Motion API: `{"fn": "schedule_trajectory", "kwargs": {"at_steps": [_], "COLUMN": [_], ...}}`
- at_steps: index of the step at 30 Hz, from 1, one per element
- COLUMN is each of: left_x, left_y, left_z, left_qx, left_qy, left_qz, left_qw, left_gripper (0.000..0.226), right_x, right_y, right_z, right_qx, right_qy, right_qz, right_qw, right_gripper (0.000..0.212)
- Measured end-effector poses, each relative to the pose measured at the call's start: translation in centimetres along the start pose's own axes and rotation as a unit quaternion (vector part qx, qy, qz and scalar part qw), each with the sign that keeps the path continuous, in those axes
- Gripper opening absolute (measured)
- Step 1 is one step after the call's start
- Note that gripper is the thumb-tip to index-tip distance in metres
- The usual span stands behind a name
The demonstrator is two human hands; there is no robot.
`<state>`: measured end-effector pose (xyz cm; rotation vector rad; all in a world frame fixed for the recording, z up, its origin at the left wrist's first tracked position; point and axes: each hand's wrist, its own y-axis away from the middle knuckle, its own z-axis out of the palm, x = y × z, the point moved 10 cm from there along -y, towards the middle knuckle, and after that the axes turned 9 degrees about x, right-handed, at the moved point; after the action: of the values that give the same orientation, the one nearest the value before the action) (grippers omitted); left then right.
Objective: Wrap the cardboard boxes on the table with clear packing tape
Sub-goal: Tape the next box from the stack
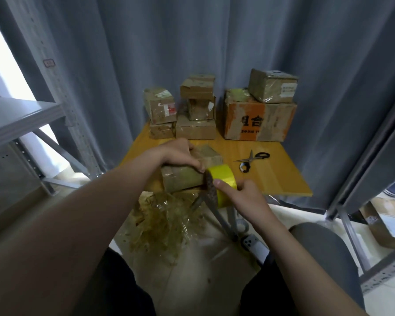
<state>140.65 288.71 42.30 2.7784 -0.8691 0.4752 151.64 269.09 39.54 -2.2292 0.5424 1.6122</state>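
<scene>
Cardboard box sits at the near edge of the table, centre of frame. Left hand is clamped over its top, fingers curled round the far side, thumb down at the right end. Right hand grasps the yellow-looking tape roll, held on edge against the box's right end and hanging past the table edge, index finger laid on the roll's face. Whether a strip runs from roll to box: cannot tell, blurred there.

Open room: a bare band of tabletop right of the roll, and a narrower one between the held box and the back row.

Scissors lie open right of centre, well apart from both hands; a small dark ring is just below them. Back row against the curtain: two stacks of small boxes, then a large box with orange print carrying a smaller tilted box.

Below the near edge: a heap of crumpled clear tape, crossed metal legs, a phone. Grey rounded seat at lower right.

Surface is yellow-orange wood. Grey metal shelving fills the left of frame.
</scene>
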Motion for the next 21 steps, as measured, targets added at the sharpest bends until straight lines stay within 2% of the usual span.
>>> {"fn": "schedule_trajectory", "kwargs": {"at_steps": [3,6,8,11,12,14,16,19,21], "left_x": [0.2,-0.2,-0.3,1.2,1.8,3.1,3.4,1.5,0.5], "left_y": [0.2,1.4,1.3,0.9,1.0,1.7,1.9,1.0,0.6], "left_z": [-0.5,0.0,-1.1,-4.9,-5.4,-4.6,-2.7,-2.1,-2.6], "left_qx": [-0.062,-0.142,-0.113,0.009,0.020,-0.008,-0.024,0.081,0.133], "left_qy": [0.058,0.150,0.130,0.023,0.013,0.005,-0.012,-0.038,-0.045], "left_qz": [-0.009,-0.045,-0.035,0.046,0.066,0.086,0.083,0.055,0.039], "left_qw": [0.996,0.977,0.984,0.999,0.998,0.996,0.996,0.994,0.989], "left_gripper": [0.079,0.062,0.053,0.046,0.041,0.034,0.044,0.070,0.077], "right_x": [-3.6,-7.1,-8.5,-9.8,-10.3,-11.3,-11.8,-11.0,-10.5], "right_y": [0.6,0.4,-0.4,-2.2,-2.8,-4.2,-5.5,-7.0,-7.4], "right_z": [-1.7,-2.3,-1.9,-1.3,-0.9,-0.1,0.3,1.4,1.7], "right_qx": [0.040,0.068,0.070,0.079,0.077,0.076,0.086,0.080,0.084], "right_qy": [-0.121,-0.150,-0.143,-0.144,-0.145,-0.142,-0.147,-0.163,-0.167], "right_qz": [-0.070,-0.129,-0.148,-0.140,-0.135,-0.133,-0.125,-0.106,-0.098], "right_qw": [0.989,0.978,0.976,0.976,0.977,0.978,0.978,0.978,0.977], "right_gripper": [0.021,0.018,0.020,0.030,0.033,0.037,0.037,0.036,0.034]}}
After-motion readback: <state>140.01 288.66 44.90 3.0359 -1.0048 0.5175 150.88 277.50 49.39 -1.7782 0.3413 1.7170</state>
